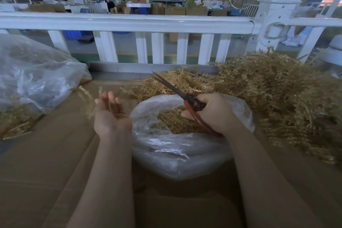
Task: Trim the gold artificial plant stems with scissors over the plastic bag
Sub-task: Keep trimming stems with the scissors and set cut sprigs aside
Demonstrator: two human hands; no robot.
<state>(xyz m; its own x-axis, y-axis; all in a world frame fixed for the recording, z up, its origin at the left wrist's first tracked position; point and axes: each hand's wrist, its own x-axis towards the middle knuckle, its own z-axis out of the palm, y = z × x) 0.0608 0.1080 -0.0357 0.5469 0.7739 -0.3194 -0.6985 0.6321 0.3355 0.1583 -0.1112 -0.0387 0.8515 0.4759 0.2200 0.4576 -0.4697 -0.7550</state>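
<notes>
My right hand (214, 112) grips red-handled scissors (177, 91); their dark blades are together and point up and left, above a clear plastic bag (177, 155) that holds gold trimmings. My left hand (111, 113) is palm up with fingers nearly straight, just left of the bag. A blurred gold stem (87, 96) lies at its fingertips and partly behind them; I cannot tell whether the fingers touch it. A big pile of gold artificial plant stems (268, 89) lies behind the bag and to its right.
A second, larger clear bag (37, 79) with gold stems in it lies at the left on the brown cardboard surface (55, 172). A white railing (129, 22) runs across close behind the work area. Beyond it are boxes and people at work.
</notes>
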